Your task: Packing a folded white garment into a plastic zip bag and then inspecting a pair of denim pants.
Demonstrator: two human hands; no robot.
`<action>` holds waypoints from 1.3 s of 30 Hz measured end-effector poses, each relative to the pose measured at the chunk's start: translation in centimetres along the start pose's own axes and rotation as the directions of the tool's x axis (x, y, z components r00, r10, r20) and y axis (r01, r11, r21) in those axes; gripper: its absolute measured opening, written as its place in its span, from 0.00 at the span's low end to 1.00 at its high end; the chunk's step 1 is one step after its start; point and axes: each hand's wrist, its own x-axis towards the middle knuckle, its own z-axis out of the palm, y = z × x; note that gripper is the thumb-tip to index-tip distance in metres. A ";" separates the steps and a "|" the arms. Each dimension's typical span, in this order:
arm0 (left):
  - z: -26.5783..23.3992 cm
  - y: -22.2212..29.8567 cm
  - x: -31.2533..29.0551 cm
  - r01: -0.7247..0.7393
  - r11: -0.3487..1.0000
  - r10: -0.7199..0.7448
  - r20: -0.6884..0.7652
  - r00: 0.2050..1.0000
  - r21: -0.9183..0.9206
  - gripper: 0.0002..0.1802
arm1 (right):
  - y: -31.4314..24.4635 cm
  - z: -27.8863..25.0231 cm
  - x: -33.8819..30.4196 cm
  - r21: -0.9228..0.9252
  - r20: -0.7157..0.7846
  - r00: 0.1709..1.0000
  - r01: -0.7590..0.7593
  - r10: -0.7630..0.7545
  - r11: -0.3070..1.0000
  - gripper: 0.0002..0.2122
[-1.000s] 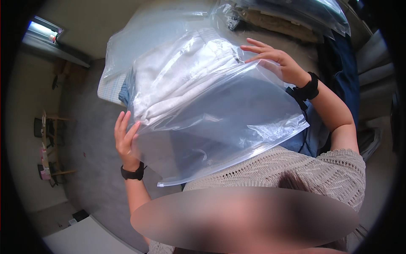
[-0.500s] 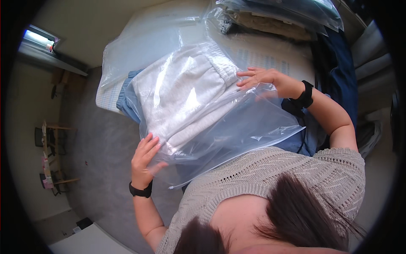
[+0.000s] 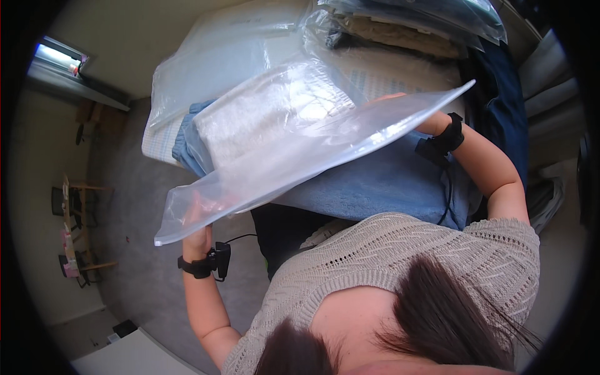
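Observation:
A clear plastic bag [image 3: 294,156] with a folded light-grey garment [image 3: 256,119] inside lies tilted before me, its near edge raised. The garment has a gathered, elastic-looking band at its far right end. At the bag's left side, my left hand [image 3: 199,219] is closed on it, with its fingers blurred behind the plastic. My right hand [image 3: 432,124] grips the right side; the raised edge covers most of it, though some fingertips show beyond. Blue folded cloth [image 3: 375,187] lies below the bag, and a light-blue gathered band [image 3: 187,140] sticks out at its left.
Flat clear bags [image 3: 212,69] lie on the patterned table cover [image 3: 156,147] at the far left. A stack of bagged clothes [image 3: 406,31] stands at the far right, beside dark-blue fabric [image 3: 500,106]. Black cabled devices [image 3: 220,259] are strapped to my wrists.
The bag's near edge has risen off my lap and swung away from me, uncovering the blue cloth. My left hand has moved slightly left; both hands are now partly behind the plastic.

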 end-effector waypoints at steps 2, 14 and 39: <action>-0.4 -0.2 0.3 -0.010 1.000 0.010 0.049 0.999 -0.010 0.18 | -0.9 0.8 -0.1 0.219 -0.177 0.982 -0.024 0.064 0.975 0.24; 2.3 2.8 1.2 -0.033 0.990 0.034 -0.009 0.999 0.136 0.15 | 0.0 0.1 3.5 0.637 -0.208 0.830 -0.287 0.518 0.715 0.18; 2.8 6.6 0.4 -0.273 0.758 0.416 -0.117 0.902 0.592 0.24 | -3.4 7.0 9.3 -0.830 -0.010 0.990 0.069 -0.138 0.553 0.24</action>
